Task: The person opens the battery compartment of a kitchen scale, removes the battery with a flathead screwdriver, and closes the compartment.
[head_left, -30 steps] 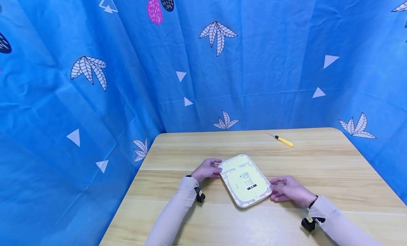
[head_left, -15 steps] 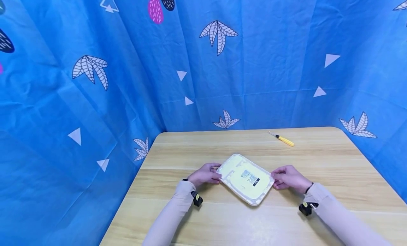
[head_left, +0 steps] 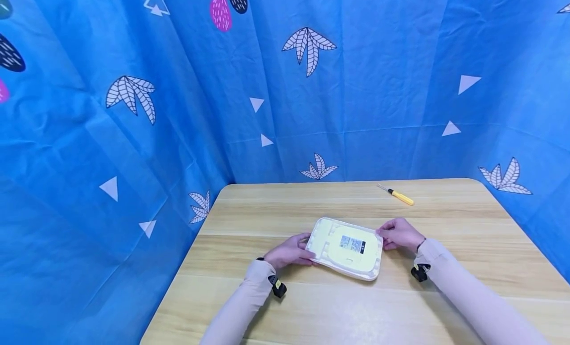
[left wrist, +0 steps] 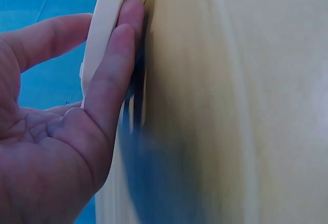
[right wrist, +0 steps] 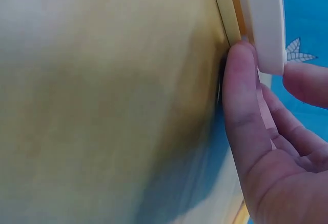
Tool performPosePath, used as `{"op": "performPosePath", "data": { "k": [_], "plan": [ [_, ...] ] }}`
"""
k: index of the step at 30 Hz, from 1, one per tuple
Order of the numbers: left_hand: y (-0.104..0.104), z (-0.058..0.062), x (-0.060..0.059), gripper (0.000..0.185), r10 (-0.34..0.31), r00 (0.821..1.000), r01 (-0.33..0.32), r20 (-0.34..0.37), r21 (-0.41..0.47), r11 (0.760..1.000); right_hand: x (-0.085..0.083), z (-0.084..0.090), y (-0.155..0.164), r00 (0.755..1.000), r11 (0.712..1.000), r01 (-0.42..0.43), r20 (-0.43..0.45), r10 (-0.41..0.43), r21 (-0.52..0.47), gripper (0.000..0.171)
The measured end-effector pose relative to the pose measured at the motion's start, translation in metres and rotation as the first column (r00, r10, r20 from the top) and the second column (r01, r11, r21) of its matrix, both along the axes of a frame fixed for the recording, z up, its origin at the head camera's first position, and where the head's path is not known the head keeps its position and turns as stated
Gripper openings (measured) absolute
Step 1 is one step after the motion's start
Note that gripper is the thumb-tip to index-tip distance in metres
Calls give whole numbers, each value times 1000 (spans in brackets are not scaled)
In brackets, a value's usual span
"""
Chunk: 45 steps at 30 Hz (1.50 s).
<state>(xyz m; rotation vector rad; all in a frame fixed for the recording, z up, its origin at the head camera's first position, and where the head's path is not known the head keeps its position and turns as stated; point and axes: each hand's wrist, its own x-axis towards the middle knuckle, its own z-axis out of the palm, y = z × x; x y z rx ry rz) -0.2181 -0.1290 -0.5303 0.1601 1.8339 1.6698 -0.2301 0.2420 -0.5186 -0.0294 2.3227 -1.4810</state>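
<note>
A flat white device [head_left: 343, 258] with rounded corners, its kind not clear, lies at mid-table, a printed label with a black bar facing up. My left hand [head_left: 289, 251] holds its left edge between thumb and fingers. At the far right corner, my right hand [head_left: 401, 233] pinches the rim. In the left wrist view, fingers [left wrist: 110, 75] reach under the device's white side wall [left wrist: 105, 29]. The right wrist view has one finger [right wrist: 241, 75] under the device's rim [right wrist: 266, 29] and another digit against its outer side. The device's lower face is hidden.
A screwdriver [head_left: 398, 195] with a yellow handle lies near the back edge of the wooden table [head_left: 338, 315]. A blue patterned curtain [head_left: 378, 87] hangs behind the table and along its left and right sides.
The device has turned counter-clockwise as seen from above. My right hand has moved away from me with its corner, while my left hand has come slightly nearer.
</note>
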Motion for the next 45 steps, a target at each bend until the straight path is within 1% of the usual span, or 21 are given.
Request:
{"op": "performPosePath", "data": {
  "k": [4,9,11,16,19,25,29,32,36,40,43,45],
  "plan": [
    [3,-2,4,91,-11,1000,11,7,11,1000,-8,1,-2,1000,1000,5,-4,-4,19,36],
    [6,-4,8,97,-27,999,26,24,42,999,-16,2,-8,999,999,-1,-40,3,32,31],
    [7,-4,10,96,-42,999,40,27,53,998,-19,3,-10,998,998,-9,-67,13,58,30],
    [11,-3,15,91,-77,997,75,27,74,994,-24,2,-10,995,995,-12,-97,21,100,27],
    [12,-3,16,88,-88,996,86,24,85,993,-24,2,-9,995,995,-10,-100,20,99,26],
    [11,-3,16,87,-91,996,89,18,85,992,-23,1,-11,996,998,1,-87,4,55,26],
    [10,-5,15,87,-92,996,90,21,86,992,-24,-2,-11,996,998,3,-84,2,59,27],
    [9,-5,14,88,-84,996,81,26,88,993,-25,-3,-11,996,998,6,-86,0,69,27],
    [9,-4,13,92,-64,998,63,21,64,996,-25,-4,-11,996,998,7,-86,-1,70,27],
    [5,-5,11,92,-8,1000,8,-4,8,1000,-25,-6,-11,996,998,3,-89,3,58,27],
    [2,-8,7,86,42,999,-42,-29,-25,999,-25,-5,-11,996,999,2,-90,3,52,26],
    [1,-10,4,80,63,997,-65,-47,-39,997,-24,-5,-11,996,999,2,-92,3,52,25]
  ]
}}
